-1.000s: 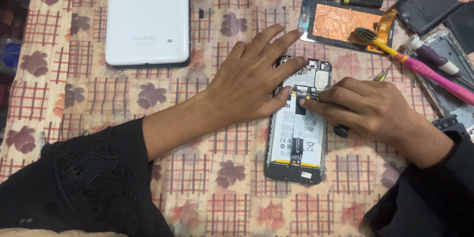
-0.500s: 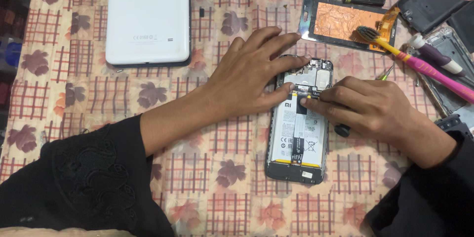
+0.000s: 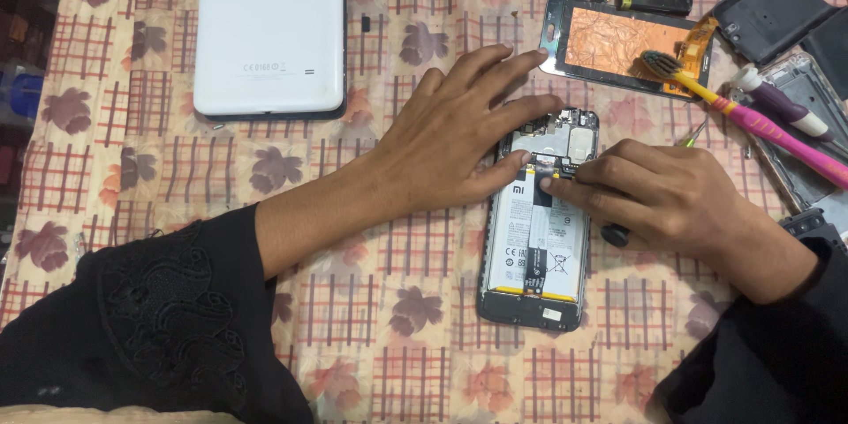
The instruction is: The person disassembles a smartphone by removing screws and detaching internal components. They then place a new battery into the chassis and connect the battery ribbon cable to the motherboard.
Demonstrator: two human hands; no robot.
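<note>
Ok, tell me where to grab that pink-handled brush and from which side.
Take the pink-handled brush by the middle of its handle, coming from above. It lies flat and slanted, bristles resting on the detached screen panel at upper left, so the bare handle over the patterned cloth is the free part. A purple tool lies close alongside.

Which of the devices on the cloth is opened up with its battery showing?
The phone under both hands, left hand and right hand: its back is off, battery and board exposed. The white tablet at upper left lies closed, back up.

A phone-repair bench: opened phone (image 3: 537, 230), loose screen (image 3: 618, 42), toothbrush (image 3: 751, 119) on a patterned cloth (image 3: 132, 150).
</note>
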